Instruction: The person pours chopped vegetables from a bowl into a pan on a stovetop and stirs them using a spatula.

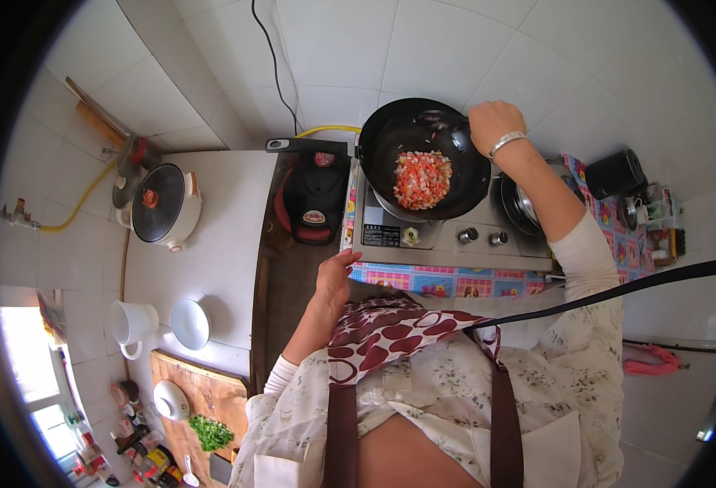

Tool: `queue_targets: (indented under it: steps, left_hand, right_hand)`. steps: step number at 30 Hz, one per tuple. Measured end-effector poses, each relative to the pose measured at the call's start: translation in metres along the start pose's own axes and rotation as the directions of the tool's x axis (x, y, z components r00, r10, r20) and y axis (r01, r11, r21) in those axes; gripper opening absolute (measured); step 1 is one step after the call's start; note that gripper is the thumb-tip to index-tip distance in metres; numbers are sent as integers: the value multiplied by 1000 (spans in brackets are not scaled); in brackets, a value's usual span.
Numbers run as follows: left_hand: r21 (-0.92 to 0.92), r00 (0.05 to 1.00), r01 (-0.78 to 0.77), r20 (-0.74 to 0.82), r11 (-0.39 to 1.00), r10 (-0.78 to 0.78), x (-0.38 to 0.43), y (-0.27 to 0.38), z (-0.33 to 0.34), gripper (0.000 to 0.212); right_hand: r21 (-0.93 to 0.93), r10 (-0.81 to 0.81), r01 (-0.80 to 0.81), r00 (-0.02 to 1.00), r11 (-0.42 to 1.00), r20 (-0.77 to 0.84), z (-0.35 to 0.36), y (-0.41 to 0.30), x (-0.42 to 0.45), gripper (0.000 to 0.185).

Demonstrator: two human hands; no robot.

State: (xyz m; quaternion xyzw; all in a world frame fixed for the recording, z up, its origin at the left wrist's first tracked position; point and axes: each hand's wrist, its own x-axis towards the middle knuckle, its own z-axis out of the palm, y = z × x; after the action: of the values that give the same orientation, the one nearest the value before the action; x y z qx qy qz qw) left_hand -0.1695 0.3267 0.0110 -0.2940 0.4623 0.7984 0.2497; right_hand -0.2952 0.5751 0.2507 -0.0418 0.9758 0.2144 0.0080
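A black wok (382, 131) sits on the left burner of a steel gas stove (443, 244). Chopped orange-red and white pieces (422, 180) are heaped in its lower middle. My right hand (497, 127), with a silver bracelet at the wrist, is closed over the wok's upper right rim. It seems to grip a dark utensil (440, 119), blurred and partly hidden. My left hand (334, 277) holds nothing; its fingers are loosely bent by the stove's front left corner, near a patterned apron (394, 341).
Left of the stove is a black appliance (315, 195). The white counter (230, 207) bears a lidded pot (159, 204), a bowl (190, 323) and a white jug (133, 322). Chopped greens (210, 432) lie on a wooden board (202, 384). A pan (521, 204) is on the right burner.
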Motion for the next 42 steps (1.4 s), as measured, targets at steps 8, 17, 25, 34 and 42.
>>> queue_targets:
  steps: [8, 17, 25, 34, 42]
  left_hand:
    - [-33, 1000, -29, -6, 999, 28, -4, 0, -5, 37]
    - [-12, 1000, -22, 2, 1000, 22, -3, -1, -4, 37]
    - [-37, 999, 24, 40, 999, -23, -1, -2, -7, 46]
    - [22, 999, 34, 35, 999, -34, -6, 6, 6, 41]
    - [7, 1000, 6, 13, 1000, -6, -3, 3, -3, 41]
  right_hand:
    - [-7, -10, 11, 989, 1000, 150, -2, -19, 13, 15]
    - [-77, -89, 91, 995, 993, 35, 3, -24, 13, 14]
    - [-93, -178, 177, 984, 980, -5, -41, 8, -50, 8]
    - [-47, -226, 228, 973, 973, 41, -21, -12, -73, 7]
    - [52, -77, 85, 988, 995, -136, -4, 6, -70, 5]
